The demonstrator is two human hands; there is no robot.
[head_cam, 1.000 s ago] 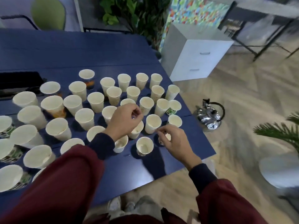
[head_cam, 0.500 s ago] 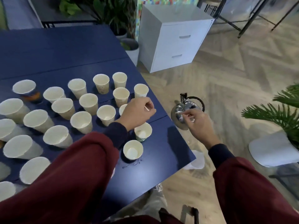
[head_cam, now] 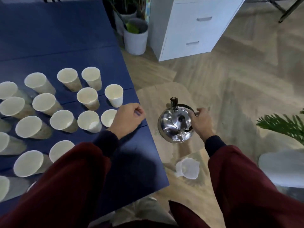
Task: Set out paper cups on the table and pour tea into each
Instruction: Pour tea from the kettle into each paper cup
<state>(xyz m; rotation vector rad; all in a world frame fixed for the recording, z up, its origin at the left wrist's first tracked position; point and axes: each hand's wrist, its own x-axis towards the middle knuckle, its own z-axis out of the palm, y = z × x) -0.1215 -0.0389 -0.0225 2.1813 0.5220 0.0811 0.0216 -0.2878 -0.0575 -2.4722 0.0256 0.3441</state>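
Several white paper cups (head_cam: 88, 121) stand upright in rows on the dark blue table (head_cam: 128, 162). A shiny steel kettle (head_cam: 176, 124) with a black handle sits to the right of the table's edge, over a low wooden surface. My right hand (head_cam: 199, 120) is closed around the kettle's handle. My left hand (head_cam: 128, 120) hovers in a loose fist over the table's right edge, next to the nearest cups, with nothing visible in it.
A clear plastic jug (head_cam: 187, 168) lies on the floor below the kettle. A white drawer cabinet (head_cam: 194, 25) and a potted plant (head_cam: 135, 35) stand beyond the table. Green leaves (head_cam: 283, 125) reach in at the right above a white round object (head_cam: 281, 167).
My right hand left the cups, reached right off the table and took hold of the kettle's handle. My view swung right and down. My left hand stayed near the table's right edge.
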